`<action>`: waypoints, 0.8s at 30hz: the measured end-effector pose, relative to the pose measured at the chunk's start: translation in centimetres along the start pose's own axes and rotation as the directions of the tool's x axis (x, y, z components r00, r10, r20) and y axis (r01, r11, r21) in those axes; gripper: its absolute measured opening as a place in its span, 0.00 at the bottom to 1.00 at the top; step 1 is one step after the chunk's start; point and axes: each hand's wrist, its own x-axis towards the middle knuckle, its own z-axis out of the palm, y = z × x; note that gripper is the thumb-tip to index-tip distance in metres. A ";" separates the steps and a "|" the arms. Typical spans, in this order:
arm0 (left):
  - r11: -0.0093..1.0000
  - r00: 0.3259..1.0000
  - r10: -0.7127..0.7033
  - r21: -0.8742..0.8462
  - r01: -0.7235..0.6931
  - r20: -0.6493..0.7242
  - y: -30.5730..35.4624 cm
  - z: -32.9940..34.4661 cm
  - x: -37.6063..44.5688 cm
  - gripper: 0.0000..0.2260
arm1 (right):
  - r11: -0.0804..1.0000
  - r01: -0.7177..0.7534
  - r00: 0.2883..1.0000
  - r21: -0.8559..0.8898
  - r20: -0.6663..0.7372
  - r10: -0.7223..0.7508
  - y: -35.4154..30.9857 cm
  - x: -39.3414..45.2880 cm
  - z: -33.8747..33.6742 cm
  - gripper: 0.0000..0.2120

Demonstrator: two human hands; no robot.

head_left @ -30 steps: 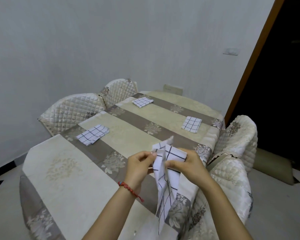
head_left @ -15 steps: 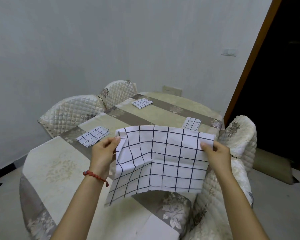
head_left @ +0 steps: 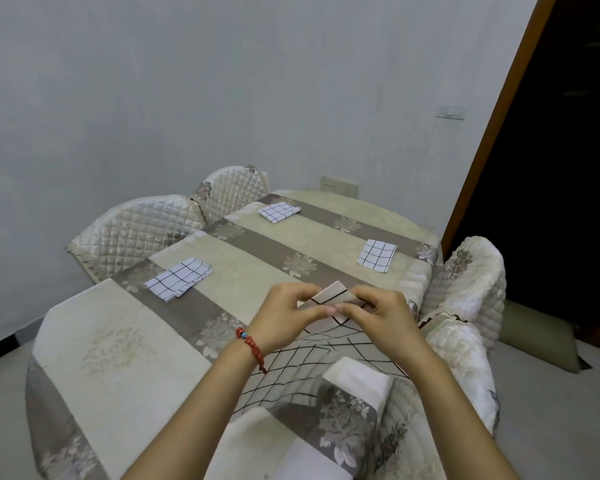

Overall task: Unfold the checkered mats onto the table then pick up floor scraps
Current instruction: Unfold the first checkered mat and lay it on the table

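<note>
While both hands, left hand and right hand, pinch the checkered mat's raised far edge together, it drapes toward the desk's near edge; three folded mats lie beyond.

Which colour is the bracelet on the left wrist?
The bracelet is red with one small blue bead, seen in the head view.

Your table wears a cream cloth with grey-brown floral bands. Three folded checkered mats lie flat on it, well apart: one near the left edge, one at the far end, one near the right edge. A fourth opened mat spreads at the near edge, probably touching the cloth; your arms block most of it.
</note>
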 end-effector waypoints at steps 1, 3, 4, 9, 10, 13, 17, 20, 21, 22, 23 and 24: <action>1.000 0.999 -0.009 -0.023 0.008 -0.044 -0.3 -0.1 0.2 0.06 | 1.000 -0.010 1.000 0.007 -0.004 0.010 0.1 -0.1 -0.4 0.03; 0.995 0.990 -0.042 -0.096 0.030 -0.133 -0.8 -0.5 0.5 0.14 | 0.995 -0.090 0.996 0.035 0.013 0.090 0.9 -0.5 -1.6 0.04; 0.988 0.982 -0.056 -0.151 0.029 -0.181 -0.9 -0.8 0.6 0.15 | 0.989 -0.142 0.989 0.047 0.036 0.141 1.5 -0.8 -2.2 0.05; 0.935 0.910 -0.134 -0.355 -0.016 -0.393 -2.3 -2.8 1.2 0.19 | 0.923 -0.317 0.948 0.218 0.058 0.312 4.0 -2.6 -3.8 0.08; 0.933 0.893 -0.152 -0.360 -0.012 -0.424 -2.7 -3.1 1.2 0.19 | 0.901 -0.323 0.942 0.290 0.012 0.334 4.3 -2.7 -3.8 0.09; 0.921 0.840 -0.254 -0.385 0.058 -0.480 -3.7 -3.0 1.2 0.19 | 0.870 -0.296 0.927 0.395 -0.101 0.361 4.1 -2.3 -3.5 0.09; 0.892 0.713 -0.424 -0.393 0.222 -0.559 -4.6 -2.0 1.2 0.05 | 0.897 -0.214 0.947 0.388 -0.143 0.288 2.7 -1.0 -2.4 0.17; 0.925 0.707 -0.379 -0.232 0.301 -0.597 -4.7 -0.8 0.3 0.17 | 0.910 -0.197 0.958 0.364 -0.124 0.257 2.3 -0.4 -1.2 0.20; 0.942 0.735 -0.335 -0.194 0.274 -0.590 -4.3 -0.2 -0.1 0.14 | 0.910 -0.200 0.959 0.363 -0.115 0.257 2.1 -0.3 -0.8 0.22; 0.954 0.768 -0.300 -0.170 0.247 -0.565 -3.5 0.5 -0.6 0.09 | 0.914 -0.210 0.958 0.348 -0.113 0.263 2.2 -0.2 -0.5 0.23; 0.961 0.803 -0.277 -0.155 0.229 -0.528 -3.0 1.2 -1.0 0.05 | 0.920 -0.214 0.958 0.328 -0.113 0.263 1.9 -0.1 -0.1 0.23; 0.961 0.832 -0.275 -0.170 0.219 -0.482 -2.3 1.9 -1.4 0.03 | 0.928 -0.217 0.959 0.304 -0.112 0.261 1.8 0.0 0.2 0.21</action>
